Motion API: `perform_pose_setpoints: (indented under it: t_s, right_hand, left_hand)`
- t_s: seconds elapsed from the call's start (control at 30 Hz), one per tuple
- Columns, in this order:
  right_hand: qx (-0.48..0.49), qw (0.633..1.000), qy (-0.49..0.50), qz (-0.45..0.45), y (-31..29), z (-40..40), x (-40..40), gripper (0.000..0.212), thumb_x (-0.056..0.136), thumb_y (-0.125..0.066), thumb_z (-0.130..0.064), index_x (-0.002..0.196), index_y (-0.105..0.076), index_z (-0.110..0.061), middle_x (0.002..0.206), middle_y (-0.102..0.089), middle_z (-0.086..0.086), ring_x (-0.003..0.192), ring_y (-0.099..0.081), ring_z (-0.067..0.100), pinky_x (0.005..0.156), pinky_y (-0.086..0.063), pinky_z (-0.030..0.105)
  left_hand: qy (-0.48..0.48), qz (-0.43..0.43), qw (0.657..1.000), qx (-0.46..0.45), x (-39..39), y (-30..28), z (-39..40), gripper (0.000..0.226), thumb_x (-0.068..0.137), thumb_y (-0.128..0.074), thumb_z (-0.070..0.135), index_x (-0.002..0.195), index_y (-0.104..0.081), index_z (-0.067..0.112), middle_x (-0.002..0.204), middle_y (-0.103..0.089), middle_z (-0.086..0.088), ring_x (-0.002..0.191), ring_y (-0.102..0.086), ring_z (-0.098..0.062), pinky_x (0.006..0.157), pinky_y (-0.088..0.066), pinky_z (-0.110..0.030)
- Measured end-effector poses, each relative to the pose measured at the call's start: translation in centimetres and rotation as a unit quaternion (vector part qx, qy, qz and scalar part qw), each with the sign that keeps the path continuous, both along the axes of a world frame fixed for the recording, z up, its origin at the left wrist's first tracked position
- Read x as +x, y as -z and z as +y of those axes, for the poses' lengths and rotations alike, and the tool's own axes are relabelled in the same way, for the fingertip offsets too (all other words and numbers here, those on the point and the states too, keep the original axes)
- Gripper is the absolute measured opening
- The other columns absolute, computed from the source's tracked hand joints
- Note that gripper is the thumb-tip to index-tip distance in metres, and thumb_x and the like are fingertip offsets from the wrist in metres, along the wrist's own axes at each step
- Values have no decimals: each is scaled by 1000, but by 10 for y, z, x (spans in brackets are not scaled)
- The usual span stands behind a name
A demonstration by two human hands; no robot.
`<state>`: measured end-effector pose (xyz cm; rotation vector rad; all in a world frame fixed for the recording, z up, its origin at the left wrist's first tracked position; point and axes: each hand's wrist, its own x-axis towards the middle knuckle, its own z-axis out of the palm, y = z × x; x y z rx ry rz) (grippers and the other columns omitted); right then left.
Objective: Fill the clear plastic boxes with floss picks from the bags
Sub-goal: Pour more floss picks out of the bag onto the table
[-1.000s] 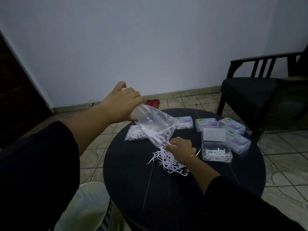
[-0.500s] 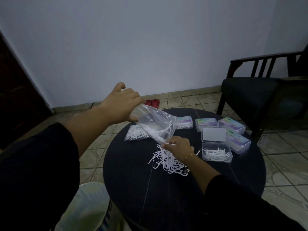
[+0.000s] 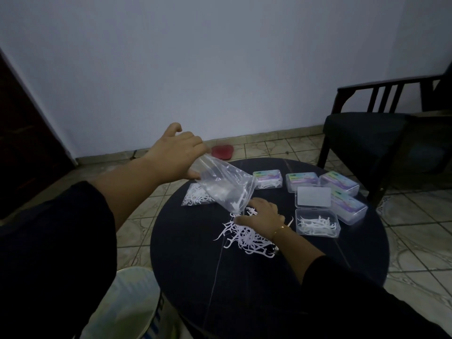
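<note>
My left hand (image 3: 175,154) grips the bottom of a clear plastic bag (image 3: 223,185), held upturned above the round dark table (image 3: 195,265). A few floss picks remain near its hanging mouth. Under the mouth lies a loose pile of white floss picks (image 3: 244,237). My right hand (image 3: 260,215) rests on that pile with fingers spread, just below the bag's mouth. An open clear box (image 3: 317,222) with some picks in it stands to the right, its lid (image 3: 313,196) lying behind it.
A second bag of picks (image 3: 194,198) lies flat at the table's left rear. Several closed labelled boxes (image 3: 267,179) line the far and right side. A dark armchair (image 3: 367,133) stands right; a red item (image 3: 222,152) lies on the tiled floor.
More picks have dropped from the bag onto the pile. My right hand has let go of the bag's mouth and flattened on the pile. My left hand keeps the bag raised.
</note>
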<state>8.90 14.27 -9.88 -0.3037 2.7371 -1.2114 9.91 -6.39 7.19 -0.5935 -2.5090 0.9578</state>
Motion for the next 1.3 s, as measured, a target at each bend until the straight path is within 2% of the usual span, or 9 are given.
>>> perform_pose_setpoints:
  t_s: [0.27,0.47,0.6,0.7,0.8,0.9,0.97,1.1,1.3]
  right_hand:
    - [40,997,61,17,1,4,-2,17,89,-55,-44,92,-68,-34,119,-58,-11,126,-34,21,92,-27,39]
    - [36,996,83,11,7,9,-3,38,84,-56,-34,121,-57,-34,139,-44,-6,130,-30,22,100,-24,40]
    - [-8,997,74,34,2,4,-2,41,86,-54,-47,126,-54,-36,144,-38,-7,133,-25,21,101,-22,41]
    - [40,998,42,39,-3,3,-2,44,83,-56,-57,122,-56,-36,144,-37,-8,133,-25,20,100,-23,41]
    - [30,999,30,31,-4,3,-2,29,85,-57,-42,113,-61,-35,140,-41,-10,130,-26,21,93,-24,38]
    - [-7,1000,23,-2,-2,4,1,13,77,-52,-41,86,-62,-40,132,-46,-12,127,-29,21,89,-22,37]
    - [-30,999,9,-17,1,7,1,20,66,-40,-48,69,-59,-42,122,-49,-11,127,-33,23,98,-23,40]
    - [-53,998,-15,-34,7,5,3,35,68,-42,-58,77,-65,-34,122,-45,-15,130,-28,18,107,-14,50]
    - [164,984,-37,57,7,-7,8,39,84,-50,-64,96,-72,-34,143,-38,-13,136,-18,19,104,-18,48]
  left_hand:
    - [-6,9,1000,-10,0,0,-5,68,79,-52,71,134,-44,34,123,-57,9,115,-51,-14,98,-15,-38]
    - [-6,11,1000,-4,-2,0,-6,68,80,-51,70,136,-42,33,127,-55,9,118,-49,-14,99,-14,-38]
    - [10,6,1000,12,-2,3,-3,66,79,-54,69,134,-45,32,124,-56,8,116,-50,-14,100,-14,-38]
    - [22,-3,999,35,-2,7,-4,67,77,-59,66,132,-49,28,121,-59,5,112,-53,-17,98,-15,-38]
    - [14,-24,996,83,0,16,-9,70,73,-61,69,129,-52,28,121,-60,6,110,-55,-17,94,-20,-37]
    - [-41,-74,986,146,5,38,-17,69,75,-58,71,131,-49,32,126,-56,11,115,-49,-12,96,-23,-36]
    - [-73,-111,973,188,10,61,-24,65,75,-59,69,128,-49,34,126,-56,12,116,-48,-10,98,-23,-36]
    - [-125,-175,952,217,18,112,-40,62,77,-58,67,128,-47,35,128,-54,13,119,-47,-9,102,-23,-36]
    - [-173,-250,925,229,13,140,-52,83,70,-66,65,140,-32,37,135,-49,11,125,-43,-12,103,-21,-38]
